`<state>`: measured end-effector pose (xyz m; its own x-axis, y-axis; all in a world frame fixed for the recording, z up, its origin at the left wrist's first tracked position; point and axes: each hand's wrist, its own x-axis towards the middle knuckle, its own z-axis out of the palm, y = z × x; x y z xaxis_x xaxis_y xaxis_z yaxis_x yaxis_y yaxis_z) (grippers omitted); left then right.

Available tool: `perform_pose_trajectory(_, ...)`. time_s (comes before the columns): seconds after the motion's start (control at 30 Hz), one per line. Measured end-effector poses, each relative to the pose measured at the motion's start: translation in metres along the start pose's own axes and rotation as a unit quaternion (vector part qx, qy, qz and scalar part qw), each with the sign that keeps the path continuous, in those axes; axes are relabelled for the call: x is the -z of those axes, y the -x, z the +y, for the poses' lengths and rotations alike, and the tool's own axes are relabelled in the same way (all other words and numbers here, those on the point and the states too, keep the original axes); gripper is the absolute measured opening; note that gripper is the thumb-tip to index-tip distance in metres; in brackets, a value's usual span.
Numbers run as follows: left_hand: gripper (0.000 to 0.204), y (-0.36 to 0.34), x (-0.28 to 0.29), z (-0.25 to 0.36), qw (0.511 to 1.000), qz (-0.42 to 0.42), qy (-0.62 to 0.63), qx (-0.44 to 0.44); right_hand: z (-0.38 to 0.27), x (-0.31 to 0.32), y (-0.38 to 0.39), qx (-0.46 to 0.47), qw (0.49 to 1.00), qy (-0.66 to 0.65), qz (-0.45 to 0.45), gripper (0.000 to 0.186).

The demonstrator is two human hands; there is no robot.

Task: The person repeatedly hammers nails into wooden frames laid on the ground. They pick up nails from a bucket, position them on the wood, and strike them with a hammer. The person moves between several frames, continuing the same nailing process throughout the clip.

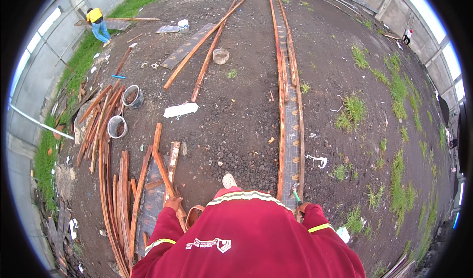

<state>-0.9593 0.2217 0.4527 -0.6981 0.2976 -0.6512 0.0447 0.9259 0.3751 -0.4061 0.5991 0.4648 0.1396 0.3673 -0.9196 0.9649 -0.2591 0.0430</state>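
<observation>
Left hand (173,203) wraps timber (163,172); right (302,208) apparently grips handle (296,197).

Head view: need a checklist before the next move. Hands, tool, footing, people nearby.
1. Left hand on the long reddish-brown wooden plank: ok, grip closed on it.
2. Right hand on the slim green-handled tool: ok, handle runs into the grip.
3. Tool's working end identified: cannot tell, too small.
4. Footing: cannot tell. One light-coloured shoe shows on dark gravelly ground; the red jacket hides much else.
5. Left side free of loose timber: not ok, a pile of reddish-brown wooden planks lies there.
6. Co-worker in yellow top and blue trousers well away: ok, far upper left.
</observation>
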Motion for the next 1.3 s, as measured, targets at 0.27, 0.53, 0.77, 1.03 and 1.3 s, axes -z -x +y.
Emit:
perform_pose_trajectory(0.27,0.039,-0.080,0.091,0.089,0.997,0.041,0.053,-0.045,-0.047,-0.007,0.021,-0.001,0.998,0.003,-0.059,0.030)
perform_pose_trajectory(0.53,0.023,-0.114,0.082,0.068,0.993,-0.061,-0.099,0.021,-0.181,0.071,-0.051,0.004,0.997,0.034,-0.067,0.027)
perform_pose_trajectory(0.77,0.033,-0.168,0.086,0.112,0.935,-0.109,-0.331,-0.056,-0.402,0.197,-0.088,0.048,0.996,0.057,-0.039,0.026)
perform_pose_trajectory(1.03,0.043,-0.245,0.175,0.256,0.991,0.116,0.044,0.043,-0.645,0.342,-0.026,0.161,0.955,0.179,0.174,0.031)
perform_pose_trajectory(1.3,0.049,-0.443,0.259,0.252,0.989,-0.019,-0.138,0.051,-0.713,0.294,-0.012,0.090,0.978,0.095,0.164,0.032)
